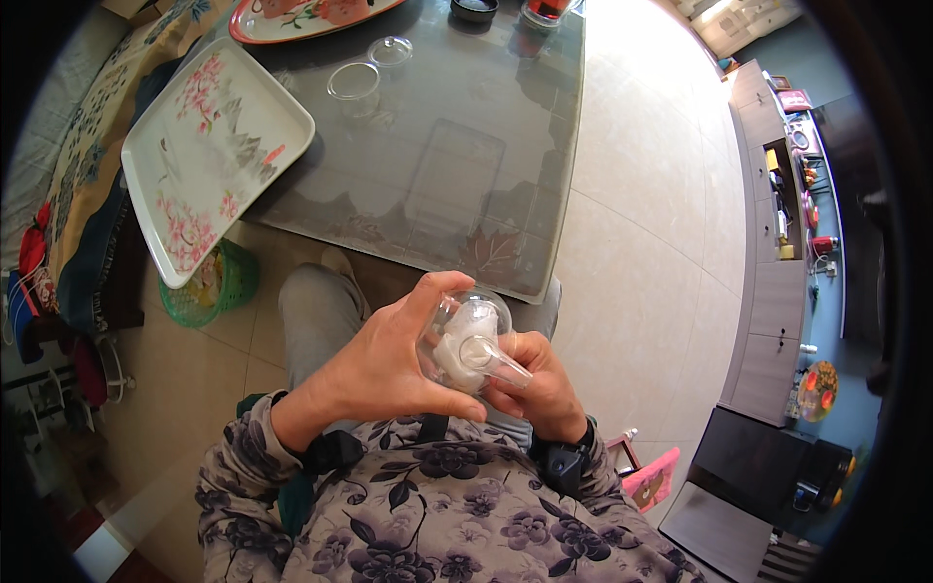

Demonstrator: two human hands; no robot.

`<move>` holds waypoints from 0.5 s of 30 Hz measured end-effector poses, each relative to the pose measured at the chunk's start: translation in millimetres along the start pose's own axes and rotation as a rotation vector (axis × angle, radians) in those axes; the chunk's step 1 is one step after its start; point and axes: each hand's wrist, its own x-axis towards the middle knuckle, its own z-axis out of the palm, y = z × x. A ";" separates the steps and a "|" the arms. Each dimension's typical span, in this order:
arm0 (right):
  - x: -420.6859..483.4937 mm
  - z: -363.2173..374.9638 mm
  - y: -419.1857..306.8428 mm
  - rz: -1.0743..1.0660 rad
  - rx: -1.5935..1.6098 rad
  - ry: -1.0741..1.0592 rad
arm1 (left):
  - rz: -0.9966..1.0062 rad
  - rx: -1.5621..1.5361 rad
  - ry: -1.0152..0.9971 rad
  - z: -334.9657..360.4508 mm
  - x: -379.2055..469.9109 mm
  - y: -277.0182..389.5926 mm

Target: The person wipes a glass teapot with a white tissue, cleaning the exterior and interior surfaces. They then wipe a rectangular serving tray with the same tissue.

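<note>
A clear glass teapot is held above my lap, near the table's front corner. My left hand wraps its round body, thumb and fingers spread around the glass. White crumpled tissue or cloth shows through the wall. A tubular glass spout points down and to the right. My right hand grips the teapot from the right side; its fingertips are partly hidden behind the spout. On the table lie a clear glass cup-shaped insert and a small glass lid with a knob.
A white flower-printed tray overhangs the left edge of the glass-covered table. Beneath it stands a green plastic basket. A red-rimmed oval plate, a dark small bowl and a glass of red liquid stand farther back.
</note>
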 end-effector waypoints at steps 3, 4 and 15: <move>-1.6 4.0 -2.0 -0.043 0.137 0.075 | 0.013 0.101 -0.035 -4.6 -1.8 -1.7; -1.6 4.4 -3.8 -0.039 0.193 0.074 | 0.029 0.193 -0.014 -5.3 -3.2 -2.3; 0.0 10.2 -5.6 0.020 0.284 -0.018 | 0.256 0.064 0.059 2.4 0.4 -12.0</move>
